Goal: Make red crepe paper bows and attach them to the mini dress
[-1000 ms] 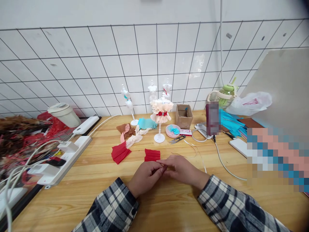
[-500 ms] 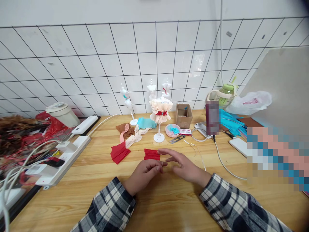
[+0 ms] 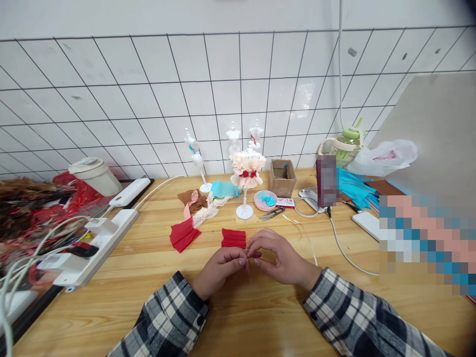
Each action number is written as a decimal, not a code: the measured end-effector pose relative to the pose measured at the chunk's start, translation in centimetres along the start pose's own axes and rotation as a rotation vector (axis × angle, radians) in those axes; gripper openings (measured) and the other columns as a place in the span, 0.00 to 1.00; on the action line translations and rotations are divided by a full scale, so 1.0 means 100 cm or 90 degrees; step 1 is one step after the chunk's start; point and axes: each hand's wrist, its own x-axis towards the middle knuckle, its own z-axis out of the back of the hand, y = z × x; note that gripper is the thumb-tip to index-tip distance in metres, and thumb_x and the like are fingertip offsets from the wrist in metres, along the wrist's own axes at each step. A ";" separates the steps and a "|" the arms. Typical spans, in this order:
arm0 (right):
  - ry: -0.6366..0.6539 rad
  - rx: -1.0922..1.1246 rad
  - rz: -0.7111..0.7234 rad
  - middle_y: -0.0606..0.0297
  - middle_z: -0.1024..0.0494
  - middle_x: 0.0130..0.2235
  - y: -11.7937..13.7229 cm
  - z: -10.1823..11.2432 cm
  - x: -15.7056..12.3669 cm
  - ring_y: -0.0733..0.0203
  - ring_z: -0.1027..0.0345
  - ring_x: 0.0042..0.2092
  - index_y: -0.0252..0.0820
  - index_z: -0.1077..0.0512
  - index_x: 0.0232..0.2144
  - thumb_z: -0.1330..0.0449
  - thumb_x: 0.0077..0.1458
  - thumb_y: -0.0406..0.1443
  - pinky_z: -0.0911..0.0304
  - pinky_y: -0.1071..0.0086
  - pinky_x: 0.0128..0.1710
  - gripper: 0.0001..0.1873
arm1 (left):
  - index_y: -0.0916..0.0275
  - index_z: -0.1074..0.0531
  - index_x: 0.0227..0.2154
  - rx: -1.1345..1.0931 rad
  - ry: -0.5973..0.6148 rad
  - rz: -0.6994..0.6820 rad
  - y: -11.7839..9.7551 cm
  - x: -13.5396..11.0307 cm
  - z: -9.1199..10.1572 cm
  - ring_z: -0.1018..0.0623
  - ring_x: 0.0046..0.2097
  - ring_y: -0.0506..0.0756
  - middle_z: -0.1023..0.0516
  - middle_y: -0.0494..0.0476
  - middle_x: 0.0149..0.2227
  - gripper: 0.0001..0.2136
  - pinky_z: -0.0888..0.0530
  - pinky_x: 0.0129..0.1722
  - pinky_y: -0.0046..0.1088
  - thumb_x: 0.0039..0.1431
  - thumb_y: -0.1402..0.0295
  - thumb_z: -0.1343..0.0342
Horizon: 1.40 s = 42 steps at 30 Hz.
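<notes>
My left hand rests on the wooden table with its fingers curled, pinching a small dark red piece at the fingertips. My right hand meets it from the right, fingers bent and closed on the same small piece. Just behind the fingertips lies a pleated red crepe strip. A second folded red piece lies further left. Both sleeves are plaid.
A small mannequin stand in a cream ruffled dress stands behind, with bare stands, fabric scraps, a pink dish, snips, a cardboard box. A power strip with cables lies left. A cable runs right.
Half a second ago my right hand was open, its fingers spread over the table; now it has closed in against the left fingertips again. My left hand stayed nearly in place.
</notes>
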 end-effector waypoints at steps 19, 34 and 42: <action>0.056 -0.006 -0.183 0.65 0.24 0.30 -0.021 0.003 0.001 0.62 0.32 0.34 0.43 0.26 0.29 0.45 0.57 0.36 0.39 0.69 0.34 0.08 | 0.58 0.24 0.38 0.541 -0.128 -0.066 0.003 0.001 0.002 0.25 0.42 0.56 0.21 0.56 0.39 0.14 0.32 0.43 0.30 0.63 0.64 0.55; -0.070 0.112 -0.161 0.59 0.31 0.53 -0.013 -0.012 -0.002 0.56 0.39 0.52 0.51 0.63 0.65 0.41 0.51 0.33 0.44 0.58 0.52 0.47 | 0.58 0.24 0.37 0.807 -0.147 -0.062 -0.002 0.003 0.025 0.26 0.41 0.58 0.22 0.56 0.37 0.07 0.34 0.43 0.36 0.56 0.66 0.44; 0.001 -0.130 -0.147 0.62 0.27 0.44 -0.011 -0.033 -0.003 0.57 0.37 0.45 0.45 0.60 0.65 0.40 0.49 0.29 0.43 0.61 0.50 0.47 | 0.55 0.23 0.37 0.813 -0.130 -0.055 0.002 0.005 0.005 0.26 0.39 0.56 0.22 0.54 0.35 0.08 0.34 0.40 0.32 0.60 0.66 0.48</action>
